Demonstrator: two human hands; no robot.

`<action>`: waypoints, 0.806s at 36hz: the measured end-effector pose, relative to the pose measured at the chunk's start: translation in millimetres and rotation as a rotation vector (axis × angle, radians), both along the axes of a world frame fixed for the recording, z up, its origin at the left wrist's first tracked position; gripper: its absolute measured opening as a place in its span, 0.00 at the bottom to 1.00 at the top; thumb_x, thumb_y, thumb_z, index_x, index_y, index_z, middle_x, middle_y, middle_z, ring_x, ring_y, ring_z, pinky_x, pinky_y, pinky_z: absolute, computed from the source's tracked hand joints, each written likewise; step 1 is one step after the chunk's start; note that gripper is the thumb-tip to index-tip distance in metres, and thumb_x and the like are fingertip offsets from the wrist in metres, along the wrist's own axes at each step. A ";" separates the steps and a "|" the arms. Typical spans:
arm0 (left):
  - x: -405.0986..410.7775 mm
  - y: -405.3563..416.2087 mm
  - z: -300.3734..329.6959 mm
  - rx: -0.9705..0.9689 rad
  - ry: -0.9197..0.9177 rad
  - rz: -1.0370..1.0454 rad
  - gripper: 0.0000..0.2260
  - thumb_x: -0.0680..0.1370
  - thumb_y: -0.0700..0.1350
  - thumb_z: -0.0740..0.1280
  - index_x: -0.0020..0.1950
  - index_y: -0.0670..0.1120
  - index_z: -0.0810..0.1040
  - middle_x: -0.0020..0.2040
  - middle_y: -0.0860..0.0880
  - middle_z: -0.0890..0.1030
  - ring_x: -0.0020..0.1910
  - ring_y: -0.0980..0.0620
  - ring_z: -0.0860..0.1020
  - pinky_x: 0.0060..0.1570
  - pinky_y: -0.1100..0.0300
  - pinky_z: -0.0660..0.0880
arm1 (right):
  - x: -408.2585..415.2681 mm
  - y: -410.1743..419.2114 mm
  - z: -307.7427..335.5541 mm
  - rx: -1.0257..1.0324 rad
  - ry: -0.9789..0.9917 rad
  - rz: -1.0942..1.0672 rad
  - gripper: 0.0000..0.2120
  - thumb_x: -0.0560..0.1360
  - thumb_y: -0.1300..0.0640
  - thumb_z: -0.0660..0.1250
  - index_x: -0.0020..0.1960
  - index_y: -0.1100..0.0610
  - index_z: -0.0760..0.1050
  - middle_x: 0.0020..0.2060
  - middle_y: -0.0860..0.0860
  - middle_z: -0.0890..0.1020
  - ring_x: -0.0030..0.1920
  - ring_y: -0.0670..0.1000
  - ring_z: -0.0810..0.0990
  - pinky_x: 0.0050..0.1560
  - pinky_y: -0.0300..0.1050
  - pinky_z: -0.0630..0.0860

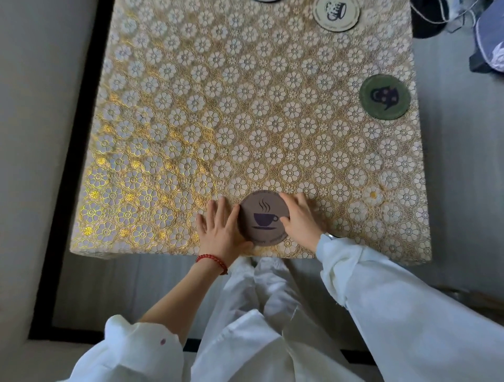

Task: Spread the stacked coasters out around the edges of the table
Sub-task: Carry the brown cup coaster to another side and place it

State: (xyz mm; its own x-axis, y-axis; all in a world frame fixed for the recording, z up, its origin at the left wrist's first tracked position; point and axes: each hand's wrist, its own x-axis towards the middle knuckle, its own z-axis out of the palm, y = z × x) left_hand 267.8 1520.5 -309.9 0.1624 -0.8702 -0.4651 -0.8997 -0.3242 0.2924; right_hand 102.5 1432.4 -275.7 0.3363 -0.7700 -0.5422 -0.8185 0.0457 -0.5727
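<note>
A brown round coaster (pixel 263 218) with a purple steaming-cup print lies near the table's front edge; whether more coasters lie stacked beneath it I cannot tell. My left hand (pixel 219 231) lies flat against its left rim, fingers apart. My right hand (pixel 300 219) curls over its right rim, thumb on the top face. A green coaster (pixel 384 97) with a dark teapot print sits at the right edge. A cream coaster (pixel 336 12) rests at the far right. A dark coaster (pixel 266 0) barely shows at the top edge.
The table carries a gold and white flower-patterned cloth (pixel 218 122). A black strip (pixel 73 136) runs along the floor on the left. Cables and a dark bag (pixel 488 35) lie on the floor at the far right. My white-clad legs (pixel 272 313) are below the front edge.
</note>
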 end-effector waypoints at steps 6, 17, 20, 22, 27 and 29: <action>-2.8 1.5 -1.1 0.013 -0.014 0.009 0.43 0.66 0.61 0.69 0.73 0.54 0.48 0.76 0.45 0.42 0.74 0.43 0.38 0.70 0.38 0.37 | -2.0 1.1 -1.5 -0.026 0.001 0.019 0.29 0.72 0.69 0.63 0.70 0.56 0.60 0.60 0.59 0.65 0.62 0.56 0.68 0.68 0.50 0.66; -5.0 4.4 -2.9 0.006 -0.010 0.023 0.43 0.66 0.61 0.69 0.73 0.54 0.48 0.76 0.46 0.42 0.73 0.45 0.36 0.67 0.43 0.33 | -3.7 4.2 -5.7 -0.064 0.057 0.067 0.30 0.73 0.67 0.63 0.72 0.56 0.57 0.61 0.58 0.64 0.63 0.56 0.64 0.65 0.49 0.66; -4.9 5.3 -5.2 0.007 -0.012 0.025 0.44 0.65 0.62 0.69 0.73 0.54 0.48 0.76 0.46 0.42 0.73 0.45 0.37 0.67 0.43 0.33 | -4.2 5.3 -5.9 -0.069 0.074 0.082 0.31 0.73 0.66 0.63 0.72 0.55 0.56 0.61 0.58 0.64 0.62 0.56 0.64 0.63 0.48 0.66; -4.5 5.3 -6.0 0.002 -0.012 0.027 0.43 0.65 0.61 0.69 0.72 0.54 0.49 0.76 0.46 0.43 0.74 0.45 0.37 0.67 0.43 0.33 | -5.0 5.6 -6.2 -0.099 0.109 0.103 0.30 0.73 0.65 0.63 0.72 0.54 0.56 0.61 0.58 0.64 0.61 0.57 0.64 0.61 0.50 0.67; -4.0 6.3 -8.0 -0.009 -0.010 0.036 0.43 0.64 0.61 0.70 0.72 0.54 0.50 0.76 0.47 0.44 0.74 0.46 0.38 0.68 0.43 0.34 | -7.8 8.1 -7.9 -0.182 0.201 0.156 0.31 0.73 0.58 0.65 0.71 0.53 0.55 0.59 0.57 0.67 0.58 0.57 0.66 0.53 0.50 0.71; -3.2 7.0 -9.1 -0.012 -0.007 0.034 0.43 0.64 0.61 0.70 0.72 0.54 0.50 0.76 0.47 0.44 0.74 0.46 0.38 0.69 0.43 0.35 | -8.1 10.0 -9.2 -0.208 0.203 0.148 0.30 0.72 0.57 0.66 0.70 0.54 0.56 0.58 0.58 0.68 0.57 0.57 0.67 0.52 0.48 0.69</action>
